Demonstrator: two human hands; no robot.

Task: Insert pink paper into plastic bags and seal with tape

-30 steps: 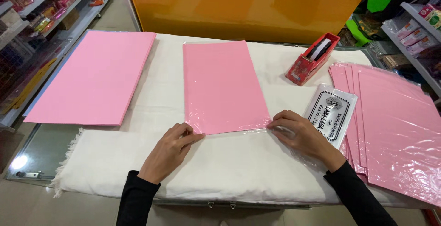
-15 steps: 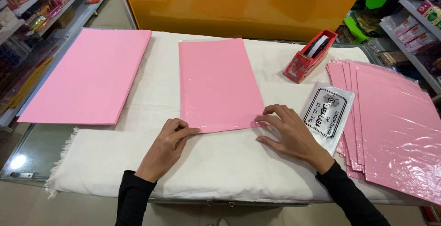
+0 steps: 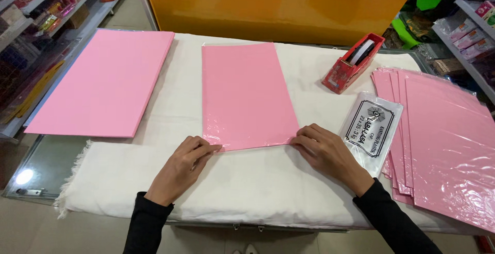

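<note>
A glossy pink rectangular sheet wrapped in clear plastic film (image 3: pixel 246 95) is laid flat at the middle of a white cloth-covered table (image 3: pixel 258 192), long side running away from the camera. Its near edge is pinned at both corners: the near-left corner is pressed by the fingertips of the left hand (image 3: pixel 181 169), the near-right corner by the fingertips of the right hand (image 3: pixel 326 153). Both hands are laid palm down with fingers loosely curled and extended onto the film edge; nothing is clenched or lifted, only pressed against the cloth. Black long sleeves (image 3: pixel 147 225) are seen on both forearms. Just beside the right hand, a clear plastic packet with a black-and-white printed label (image 3: pixel 372 128) is lying tilted, its far side overlapping the fanned stack of pink film-wrapped sheets (image 3: pixel 448 151) spread at the table's right end. A red plastic tape dispenser (image 3: pixel 353 64) is set beyond the packet, well apart from the hands. At the left, a thick stack of plain matte pink paper (image 3: pixel 105 81) is placed partly on the cloth and partly on the glass counter top (image 3: pixel 44 164). An orange panel (image 3: pixel 278 6) is seen behind the table, and shop shelves with goods (image 3: pixel 41 6) at the far left.
</note>
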